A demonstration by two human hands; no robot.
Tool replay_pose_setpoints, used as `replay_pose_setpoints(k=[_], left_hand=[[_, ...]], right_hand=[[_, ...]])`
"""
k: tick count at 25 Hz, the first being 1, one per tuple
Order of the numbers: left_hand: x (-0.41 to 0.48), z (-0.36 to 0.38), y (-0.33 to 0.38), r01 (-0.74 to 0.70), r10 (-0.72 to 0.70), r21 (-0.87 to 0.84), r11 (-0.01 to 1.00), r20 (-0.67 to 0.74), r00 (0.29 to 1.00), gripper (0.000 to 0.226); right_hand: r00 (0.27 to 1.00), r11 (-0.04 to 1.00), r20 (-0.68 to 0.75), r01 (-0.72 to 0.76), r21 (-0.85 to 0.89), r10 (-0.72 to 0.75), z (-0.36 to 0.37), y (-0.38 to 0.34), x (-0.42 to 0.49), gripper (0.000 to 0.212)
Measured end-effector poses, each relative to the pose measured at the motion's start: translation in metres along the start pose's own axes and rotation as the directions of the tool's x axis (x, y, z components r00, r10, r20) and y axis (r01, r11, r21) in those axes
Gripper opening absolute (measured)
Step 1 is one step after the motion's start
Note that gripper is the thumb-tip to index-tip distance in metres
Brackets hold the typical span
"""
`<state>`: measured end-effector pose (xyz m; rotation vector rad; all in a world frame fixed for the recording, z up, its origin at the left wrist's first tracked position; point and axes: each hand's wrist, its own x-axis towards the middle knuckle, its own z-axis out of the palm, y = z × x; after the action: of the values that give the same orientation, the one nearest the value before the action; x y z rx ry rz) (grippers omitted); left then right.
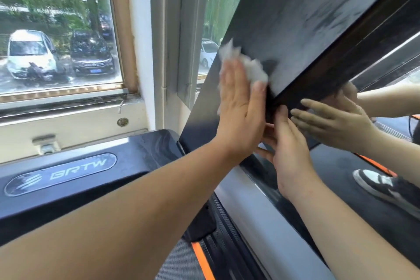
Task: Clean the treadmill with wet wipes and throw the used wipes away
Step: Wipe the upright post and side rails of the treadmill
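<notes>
The left hand (241,111) lies flat with straight fingers, pressing a white wet wipe (251,68) against the treadmill's (141,161) dark upright post (295,18). The wipe is crumpled; it sticks out above the fingertips and beside the thumb, and is blurred at its edges. It sits on the lower left part of the post's broad face, close to the left edge. The face above and to the right of it is grey with dust and shows paler smears.

The right hand (291,154) is just below and to the right of the left one. Its thumb points up along the post's narrow side and its fingers curl round the post's edge, gripping it. The two hands are nearly touching.

At lower left is the treadmill's black front cover, dusty, with an oval badge (60,174) reading BRTW. An orange stripe (202,261) runs along the side rail at the bottom, next to the grey belt.

On the right stands a mirror (341,200) with a silver frame, close beside the post. It reflects a hand and forearm, and lower down a black and white shoe (384,185).

Behind the treadmill is a window (118,29) with a pale wooden frame. Through it a white car (29,52) and a dark car (91,54) are parked side by side under green trees.
</notes>
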<state>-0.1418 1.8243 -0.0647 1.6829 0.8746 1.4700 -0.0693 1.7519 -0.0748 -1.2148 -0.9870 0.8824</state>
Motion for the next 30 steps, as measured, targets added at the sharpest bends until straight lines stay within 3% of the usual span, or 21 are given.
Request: replay_pose_setpoints(k=[1, 2, 3, 5, 7, 9, 11, 13, 15, 17, 18, 20, 23, 25, 26, 27, 29, 30], left_hand=[[-0.009, 0.000, -0.024, 0.187, -0.188, -0.041, 0.981, -0.011, 0.982, 0.063], [-0.020, 0.000, -0.046, 0.424, -0.423, -0.068, 0.903, 0.039, 0.905, 0.063], [-0.031, -0.004, -0.061, 0.568, -0.561, -0.067, 0.820, 0.100, 0.822, 0.062], [-0.033, -0.003, -0.071, 0.663, -0.655, -0.025, 0.749, 0.131, 0.745, 0.063], [-0.018, -0.004, -0.050, 0.629, -0.622, -0.092, 0.772, 0.091, 0.777, 0.065], [-0.004, -0.006, -0.032, 0.400, -0.397, -0.108, 0.910, 0.048, 0.916, 0.061], [0.004, -0.006, -0.038, 0.238, -0.236, -0.110, 0.965, 0.032, 0.971, 0.062], [-0.004, -0.005, -0.077, 0.330, -0.329, -0.157, 0.931, 0.031, 0.944, 0.066], [-0.022, -0.003, -0.110, 0.596, -0.595, -0.210, 0.775, 0.075, 0.800, 0.078], [-0.036, -0.002, -0.131, 0.672, -0.662, -0.110, 0.732, 0.115, 0.740, 0.084], [-0.035, -0.005, -0.139, 0.662, -0.651, -0.057, 0.748, 0.136, 0.747, 0.087], [-0.018, -0.015, -0.145, 0.674, -0.659, -0.112, 0.731, 0.145, 0.738, 0.094], [0.011, -0.026, -0.150, 0.446, -0.444, -0.254, 0.858, 0.069, 0.893, 0.070], [0.030, -0.028, -0.170, 0.361, -0.374, -0.210, 0.909, -0.022, 0.927, 0.070], [0.035, -0.028, -0.188, 0.416, -0.427, -0.154, 0.896, -0.039, 0.904, 0.074], [0.036, -0.029, -0.219, 0.533, -0.548, -0.176, 0.827, -0.044, 0.835, 0.082], [0.011, -0.030, -0.271, 0.750, -0.781, -0.358, 0.556, 0.086, 0.619, 0.089], [-0.007, -0.026, -0.297, 0.797, -0.825, -0.408, 0.445, 0.160, 0.542, 0.085]], right_hand=[[1.000, 1.000, -0.017, 0.008, 0.017, -0.007, -0.011, 0.013, 0.018, 0.046], [1.000, 1.000, -0.009, -0.010, 0.014, 0.011, -0.009, 0.016, 0.016, 0.045], [0.998, 0.998, -0.013, -0.061, 0.006, 0.061, -0.008, 0.020, 0.020, 0.042], [0.989, 0.988, -0.023, -0.147, 0.056, 0.149, -0.011, 0.031, 0.027, 0.039], [0.990, 0.986, -0.007, -0.141, 0.088, 0.142, -0.009, 0.032, 0.025, 0.054], [0.987, 0.986, -0.005, -0.162, 0.027, 0.162, -0.010, 0.043, 0.029, 0.078], [0.986, 0.986, -0.001, -0.165, -0.024, 0.165, -0.004, 0.055, 0.029, 0.093], [0.990, 0.985, -0.005, -0.142, -0.098, 0.142, 0.002, 0.071, 0.028, 0.100], [0.997, 0.969, -0.012, -0.082, -0.233, 0.081, 0.008, 0.087, 0.029, 0.086], [0.999, 0.951, -0.042, -0.037, -0.308, 0.025, 0.013, 0.101, 0.031, 0.051], [0.998, 0.951, -0.058, -0.016, -0.309, -0.002, 0.017, 0.105, 0.033, 0.035], [0.994, 0.954, -0.095, 0.025, -0.300, -0.056, 0.024, 0.110, 0.039, 0.025], [0.984, 0.949, -0.134, 0.070, -0.306, -0.116, 0.032, 0.118, 0.047, 0.030], [0.976, 0.947, -0.164, 0.089, -0.310, -0.145, 0.034, 0.123, 0.048, 0.027], [0.973, 0.948, -0.173, 0.093, -0.304, -0.151, 0.036, 0.123, 0.047, 0.026], [0.972, 0.955, -0.179, 0.095, -0.281, -0.149, 0.038, 0.124, 0.046, 0.025], [0.974, 0.973, -0.189, 0.087, -0.214, -0.129, 0.039, 0.126, 0.047, 0.027], [0.973, 0.978, -0.197, 0.083, -0.192, -0.121, 0.040, 0.128, 0.048, 0.029]])
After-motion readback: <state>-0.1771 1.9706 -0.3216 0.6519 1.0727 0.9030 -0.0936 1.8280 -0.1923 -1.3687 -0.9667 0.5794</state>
